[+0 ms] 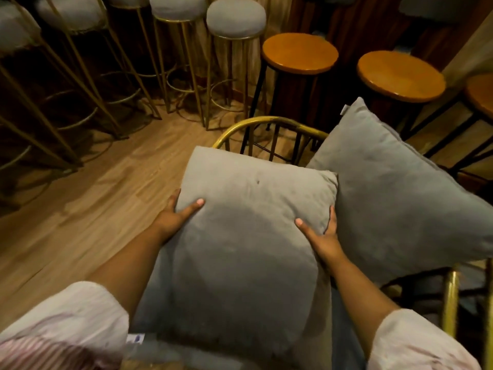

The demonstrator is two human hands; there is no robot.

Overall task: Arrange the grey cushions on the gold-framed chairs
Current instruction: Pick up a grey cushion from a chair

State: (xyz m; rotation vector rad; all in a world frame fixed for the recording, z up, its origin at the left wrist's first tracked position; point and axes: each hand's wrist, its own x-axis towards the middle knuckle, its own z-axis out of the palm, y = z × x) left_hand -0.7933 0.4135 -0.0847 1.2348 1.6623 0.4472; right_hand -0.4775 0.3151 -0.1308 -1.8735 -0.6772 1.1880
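- Cushions, count two. I hold the near cushion (248, 231) by both side edges; the second cushion (394, 198) lies just right of my right hand, touching the near one along that edge.
- Left hand (173, 217): clamped on the near cushion's left edge, thumb on top, fingers tucked beneath and hidden.
- Right hand (324, 236): clamped on the near cushion's right edge, thumb on top, fingers wedged in the seam between the two cushions.
- Chair (269, 124): one gold curved back rail shows just beyond my hands, with dark spokes below it. The near cushion's far edge sits against that rail. The seat is hidden under the cushion.
- A gold post (450, 303) stands to the right of my right forearm, below the second cushion; I cannot tell which chair it belongs to.
- Grey-topped gold stools (236, 17): five in view, far ahead and left of my left hand.
- Wooden stools (300, 53): three in view, far ahead and right, the third cut off at the frame edge.
- Floor (80, 209): wood planks left of my left hand.
- Sleeves (77, 316): pale, pushed up on both forearms.
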